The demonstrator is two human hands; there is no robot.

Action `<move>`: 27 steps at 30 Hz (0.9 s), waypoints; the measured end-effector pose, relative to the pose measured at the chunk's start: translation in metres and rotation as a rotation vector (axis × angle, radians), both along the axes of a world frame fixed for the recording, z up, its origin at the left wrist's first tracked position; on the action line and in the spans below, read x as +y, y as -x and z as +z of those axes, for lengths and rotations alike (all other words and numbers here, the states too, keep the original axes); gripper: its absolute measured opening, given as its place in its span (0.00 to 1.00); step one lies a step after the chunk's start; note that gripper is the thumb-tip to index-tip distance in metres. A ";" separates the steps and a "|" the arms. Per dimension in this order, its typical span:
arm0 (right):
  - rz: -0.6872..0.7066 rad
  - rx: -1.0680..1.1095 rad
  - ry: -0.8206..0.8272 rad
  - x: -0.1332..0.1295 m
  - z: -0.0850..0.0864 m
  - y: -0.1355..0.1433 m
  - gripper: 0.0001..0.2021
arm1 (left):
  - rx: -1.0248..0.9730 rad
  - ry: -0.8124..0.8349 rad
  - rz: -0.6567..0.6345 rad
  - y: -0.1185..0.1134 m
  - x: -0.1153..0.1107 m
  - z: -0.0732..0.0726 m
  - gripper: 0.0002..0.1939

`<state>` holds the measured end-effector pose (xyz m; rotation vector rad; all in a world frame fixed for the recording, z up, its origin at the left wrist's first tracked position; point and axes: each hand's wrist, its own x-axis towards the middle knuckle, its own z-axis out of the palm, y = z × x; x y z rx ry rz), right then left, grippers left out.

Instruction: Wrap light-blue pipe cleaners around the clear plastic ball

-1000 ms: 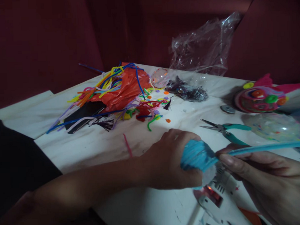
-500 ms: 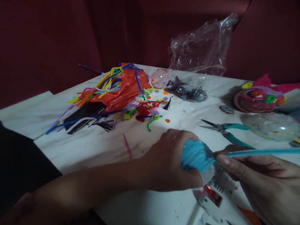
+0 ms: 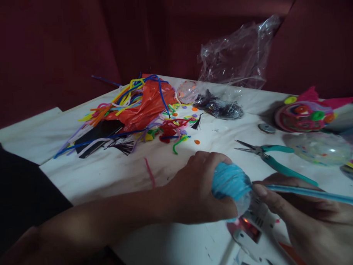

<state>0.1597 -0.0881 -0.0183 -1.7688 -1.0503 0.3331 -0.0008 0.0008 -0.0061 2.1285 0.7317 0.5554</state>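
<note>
White marbled tabletop (image 3: 114,173), dim maroon room. No legible writing. Left hand (image 3: 198,189) closed round blue-wrapped ball (image 3: 230,182); right hand (image 3: 309,220) pinching blue pipe cleaner (image 3: 311,192).

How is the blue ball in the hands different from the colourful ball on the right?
The blue ball is wrapped in one colour, light blue fuzzy wire; the colourful ball is covered in pink, red, green and orange pieces.
The blue ball is held in the left hand, with the right hand guiding a blue pipe cleaner onto it; the colourful ball rests alone on the table.
Both are round craft balls.
</note>
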 end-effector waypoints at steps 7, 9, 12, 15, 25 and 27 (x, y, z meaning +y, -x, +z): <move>0.153 0.110 -0.135 0.000 -0.003 0.010 0.08 | -0.003 -0.034 -0.006 0.000 0.000 -0.001 0.31; 0.190 0.195 -0.152 0.001 -0.002 0.015 0.09 | -0.009 -0.046 -0.013 0.000 0.000 -0.002 0.31; 0.197 0.248 -0.162 0.000 -0.002 0.019 0.08 | -0.019 -0.060 -0.023 0.000 0.001 -0.003 0.31; 0.186 0.213 -0.130 -0.001 -0.002 0.020 0.10 | -0.001 -0.066 -0.035 0.001 0.001 -0.002 0.31; 0.155 0.241 -0.089 0.001 0.000 0.018 0.13 | 0.080 -0.048 -0.098 0.002 0.004 0.003 0.32; 0.123 0.253 -0.067 0.000 0.001 0.018 0.12 | 0.077 -0.049 -0.097 0.002 0.004 0.003 0.32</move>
